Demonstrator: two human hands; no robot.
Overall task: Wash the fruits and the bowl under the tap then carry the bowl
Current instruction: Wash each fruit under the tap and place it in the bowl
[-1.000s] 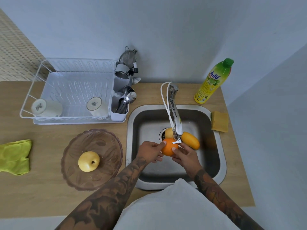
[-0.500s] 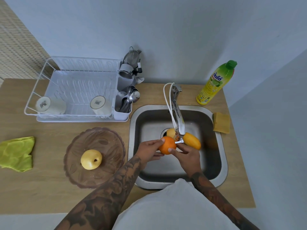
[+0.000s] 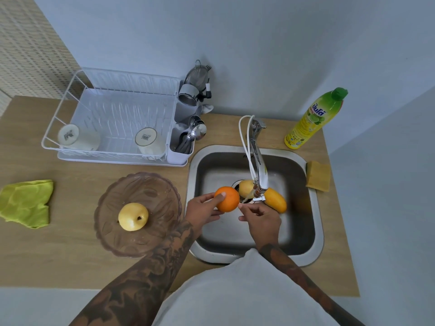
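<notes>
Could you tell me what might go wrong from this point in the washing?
The left hand holds the orange alone, over the sink; wet, it could slip and drop onto the mango below. Carried to the bowl, it might knock the yellow apple already inside.

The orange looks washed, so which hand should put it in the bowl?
Left, probably. The left hand already holds the orange, and the bowl sits on that hand's side of the sink. The right hand holds nothing and is farther from the bowl.
</notes>
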